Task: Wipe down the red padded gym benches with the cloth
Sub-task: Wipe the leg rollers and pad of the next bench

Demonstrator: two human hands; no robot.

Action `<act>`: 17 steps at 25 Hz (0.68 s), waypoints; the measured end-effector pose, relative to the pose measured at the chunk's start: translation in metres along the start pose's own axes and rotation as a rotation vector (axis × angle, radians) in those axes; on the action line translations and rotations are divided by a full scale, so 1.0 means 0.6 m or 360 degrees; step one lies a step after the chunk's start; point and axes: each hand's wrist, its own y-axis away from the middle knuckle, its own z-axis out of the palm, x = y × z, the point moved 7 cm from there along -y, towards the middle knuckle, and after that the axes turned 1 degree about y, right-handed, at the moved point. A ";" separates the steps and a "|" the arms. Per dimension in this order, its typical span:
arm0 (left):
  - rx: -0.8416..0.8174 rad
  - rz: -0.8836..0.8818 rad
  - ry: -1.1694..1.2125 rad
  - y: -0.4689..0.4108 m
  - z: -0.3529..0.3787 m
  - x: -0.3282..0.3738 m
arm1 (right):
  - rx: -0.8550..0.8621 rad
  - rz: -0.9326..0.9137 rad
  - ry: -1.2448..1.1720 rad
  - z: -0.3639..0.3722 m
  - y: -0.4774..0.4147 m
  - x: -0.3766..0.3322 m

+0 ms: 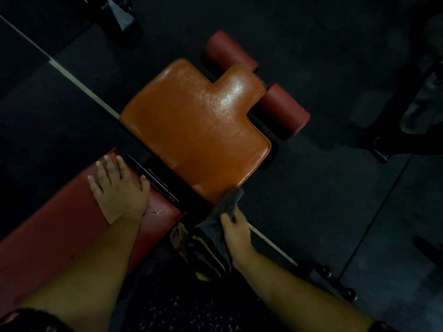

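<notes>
The grey cloth (226,208) is bunched in my right hand (236,234), low in the view at about 6 o'clock. My fingers are curled round its lower part, and its upper end reaches up to touch the near corner of the orange-red seat pad (196,125). That pad fills the middle of the view and shines where the light strikes it, toward its 1 o'clock side.

From the seat pad's 7 o'clock edge, across a dark gap of black frame, the darker red back pad (69,224) runs down toward 8 o'clock. My left hand (119,190) lies flat on its upper end with the fingers spread and straight, holding nothing, the fingertips pointing to 11 o'clock.

Beyond the seat pad are two red padded cylinders: the far roller (227,52) at its 12 o'clock and the near roller (284,111) at its 2 o'clock, just beside the notched end of the pad.

Just below the cloth is a black and yellow shoe (208,257). The dark floor (323,188) lies all around, and a pale line (79,82) crosses it from 10 o'clock down toward 5 o'clock, passing under the bench.
</notes>
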 end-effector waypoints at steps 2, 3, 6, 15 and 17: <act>-0.0015 -0.0009 -0.0014 0.000 0.001 0.000 | -0.0110 0.0052 0.0155 0.005 -0.010 0.015; -0.0015 -0.0014 -0.0018 0.000 0.002 -0.001 | -0.0084 0.0081 0.0164 -0.003 -0.028 0.031; -0.0020 -0.0016 -0.0023 0.000 0.002 0.000 | 0.0026 0.0058 0.0143 0.009 -0.060 0.061; -0.0065 -0.0032 -0.0039 -0.001 0.002 0.000 | -0.0034 -0.0958 0.1601 0.029 0.126 -0.119; -0.0076 -0.0029 -0.0041 0.001 0.002 -0.003 | 0.0120 -0.1285 0.2160 0.050 0.114 -0.148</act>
